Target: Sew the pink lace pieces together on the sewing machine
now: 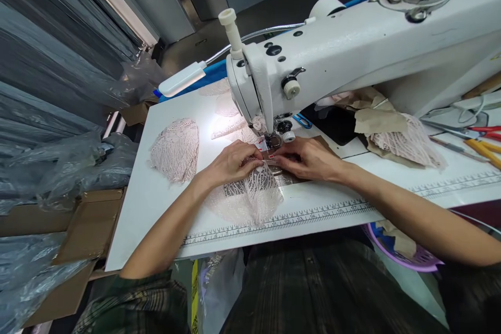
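Observation:
A piece of pale pink lace [260, 195] lies on the sewing machine bed, its near end spread toward the ruler strip. My left hand [236, 163] pinches the lace just left of the presser foot [271, 141]. Right of the foot, my right hand [309, 159] has its thumb and fingers pressed together at the lace's edge; the fingertips partly cover what they grip. The white sewing machine [313, 52] stands over both hands, its lamp [183, 79] lighting the work. The needle itself is too small to make out.
A lace cup [176, 150] lies on the left of the table. More lace with beige fabric [381, 121] sits under the machine arm, near blue snips [302, 120]. Scissors with yellow handles [483, 152] lie at right. A purple basket [420, 266] is below; cardboard boxes [88, 224] stand left.

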Demonstrator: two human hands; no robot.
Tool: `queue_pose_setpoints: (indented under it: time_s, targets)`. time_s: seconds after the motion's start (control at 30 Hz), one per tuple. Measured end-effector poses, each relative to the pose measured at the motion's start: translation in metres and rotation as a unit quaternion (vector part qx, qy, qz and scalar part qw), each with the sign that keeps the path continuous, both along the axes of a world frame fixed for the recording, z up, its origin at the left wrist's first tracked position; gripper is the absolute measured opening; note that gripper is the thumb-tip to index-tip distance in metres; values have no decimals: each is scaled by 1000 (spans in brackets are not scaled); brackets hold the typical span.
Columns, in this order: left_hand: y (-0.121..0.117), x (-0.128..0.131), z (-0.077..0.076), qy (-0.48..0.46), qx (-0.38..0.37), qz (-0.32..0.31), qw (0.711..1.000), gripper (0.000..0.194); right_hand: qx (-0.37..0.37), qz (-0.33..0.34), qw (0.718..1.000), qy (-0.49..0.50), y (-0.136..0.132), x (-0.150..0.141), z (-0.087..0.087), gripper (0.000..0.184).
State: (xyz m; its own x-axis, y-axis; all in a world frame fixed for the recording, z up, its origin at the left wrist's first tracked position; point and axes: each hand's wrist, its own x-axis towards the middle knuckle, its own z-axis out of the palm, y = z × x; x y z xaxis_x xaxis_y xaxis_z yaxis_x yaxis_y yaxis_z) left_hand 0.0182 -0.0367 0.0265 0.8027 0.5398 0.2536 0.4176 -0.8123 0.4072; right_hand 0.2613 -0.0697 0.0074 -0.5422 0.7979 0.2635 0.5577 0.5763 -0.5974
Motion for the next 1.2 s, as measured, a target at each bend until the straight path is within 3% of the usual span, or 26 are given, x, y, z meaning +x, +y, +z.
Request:
queue_pose_setpoints:
  time_s: [0.13,0.3,0.43,0.57,0.67,0.8,0.9,0.97,1.03,1.1,1.13,1.2]
  targets:
    - [-10,-4,15,3,14,5,1000,11,-11,34,997,-62,-10,-23,11,46]
    - [-20,-12,27,-38,-28,38,998,16,-118,69,990,25,-18,-41,14,25]
    - [-23,-26,28,-68,-119,89,987,19,-212,69,970,98,-23,-43,16,22]
    - [-23,-37,27,-129,-264,113,949,27,-255,79,952,149,-27,-43,17,26]
    - [-21,-33,32,-110,-317,130,933,31,-345,89,910,210,-30,-47,11,24]
    - [-6,-11,29,-11,-210,131,969,27,-499,24,835,231,-38,-53,0,21]
    - [8,10,11,72,-55,109,990,23,-539,-37,824,171,-45,-50,-3,26]
    - [12,18,-1,97,69,129,984,25,-551,-35,823,138,-47,-39,0,35]
    - [7,16,-7,89,183,153,967,26,-540,-10,835,104,-44,-22,6,40]
    - [-8,5,-5,63,248,135,957,20,-483,2,873,67,-36,-2,11,37]
    - [-18,-1,-2,43,252,94,962,20,-427,-6,903,53,-31,6,12,33]
    - [-41,-13,3,32,175,-43,983,26,-271,-45,961,5,-20,18,12,25]
